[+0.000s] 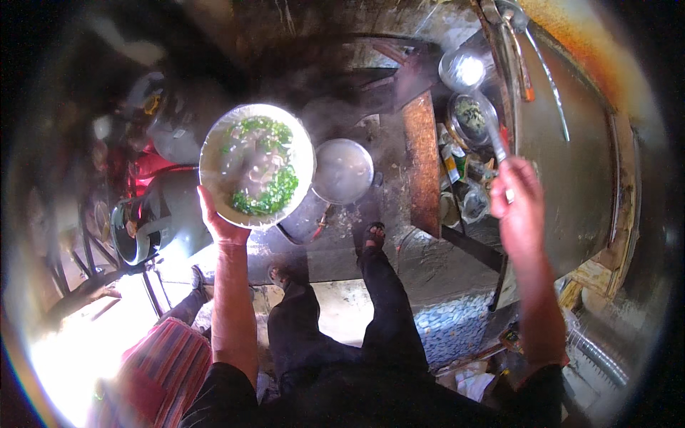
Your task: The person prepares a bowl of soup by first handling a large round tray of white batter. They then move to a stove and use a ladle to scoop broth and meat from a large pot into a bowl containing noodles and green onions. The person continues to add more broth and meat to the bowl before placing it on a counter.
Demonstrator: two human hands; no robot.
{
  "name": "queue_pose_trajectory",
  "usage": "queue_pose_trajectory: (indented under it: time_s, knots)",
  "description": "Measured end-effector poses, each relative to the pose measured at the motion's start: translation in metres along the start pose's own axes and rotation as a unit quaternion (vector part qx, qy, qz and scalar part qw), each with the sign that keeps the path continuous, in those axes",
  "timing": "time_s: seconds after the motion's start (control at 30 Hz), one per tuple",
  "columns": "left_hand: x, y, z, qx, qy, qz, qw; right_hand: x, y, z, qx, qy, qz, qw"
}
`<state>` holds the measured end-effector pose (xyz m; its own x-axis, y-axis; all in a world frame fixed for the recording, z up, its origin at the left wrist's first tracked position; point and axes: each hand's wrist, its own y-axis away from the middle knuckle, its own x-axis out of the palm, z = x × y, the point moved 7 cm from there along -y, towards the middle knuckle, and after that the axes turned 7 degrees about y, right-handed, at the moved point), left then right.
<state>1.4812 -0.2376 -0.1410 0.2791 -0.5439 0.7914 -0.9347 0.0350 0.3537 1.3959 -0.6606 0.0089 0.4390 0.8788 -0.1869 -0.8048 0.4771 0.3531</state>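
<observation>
My left hand (223,227) grips a wide pale bowl (217,160) by its near rim. Broth (257,166) with chopped green herbs (265,192) and pale pieces fills much of it. My right hand (518,206) is closed around the handle of a metal ladle (500,142), somewhat blurred. The ladle's shiny head (463,70) points away from me at the upper right. Below it, a round container (472,119) holds something chopped and greenish. Just right of the bowl and lower down, a round metal pot (342,171) contains cloudy liquid.
A rusty brown panel (423,166) stands between the pot and a shelf with plastic bags (475,203). Utensils (522,64) hang at the upper right by a metal surface (567,176). Another person in striped clothing (166,358) is at my lower left, near a dark-sided container (142,230).
</observation>
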Motion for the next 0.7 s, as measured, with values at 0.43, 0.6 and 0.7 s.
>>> queue_pose_trajectory:
  time_s: [0.43, 0.6, 0.7]
  knots:
    - [-0.172, -0.045, 0.051, 0.033, -0.071, -0.028, 0.997, 0.067, -0.093, -0.476, 0.107, 0.096, -0.025, 0.989]
    - [-0.239, -0.058, 0.081, 0.052, -0.064, 0.017, 0.996, 0.094, -0.160, -0.500, -0.121, 0.362, -0.026, 0.924]
    - [-0.269, -0.062, 0.115, 0.048, -0.040, 0.017, 0.998, 0.106, -0.182, -0.509, -0.124, 0.331, -0.021, 0.935]
